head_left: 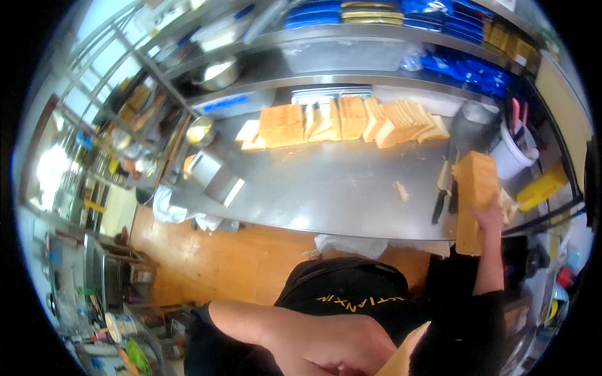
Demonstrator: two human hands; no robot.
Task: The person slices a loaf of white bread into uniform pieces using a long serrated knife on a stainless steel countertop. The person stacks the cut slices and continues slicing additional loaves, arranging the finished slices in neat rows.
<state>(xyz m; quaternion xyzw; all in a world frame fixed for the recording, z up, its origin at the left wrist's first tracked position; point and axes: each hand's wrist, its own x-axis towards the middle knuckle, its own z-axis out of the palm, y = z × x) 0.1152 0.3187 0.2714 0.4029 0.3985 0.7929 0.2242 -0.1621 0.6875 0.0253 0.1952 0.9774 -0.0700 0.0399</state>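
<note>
- R hand (489, 216): grasping loaf (475, 182), fingers wrapped on its R side; grip looks firm.
- Loaf: R end of steel table (313, 188), tilted long-ways toward the person, near end reaching about the front edge. Can't tell if its underside touches the top.
- L hand (360, 344): low ctr, close to cam, partly cut off. Bread pc (406, 352) right beside it; can't tell if gripped or just touching.
- Knife (439, 203): on table just L of loaf, blk handle toward the person, not in use.
- Row of cut bread (401, 122) along back of table; scrap (401, 192) mid-table, R of ctr.
- Metal tin (216, 178) at table's L end, well apart from loaf.
- Step (judgement): handling bread by hand, loaf being held, no cutting.
- Next move prob. calls for: steady R grip, loaf kept level, clear of knife + bucket (511, 153).
</note>
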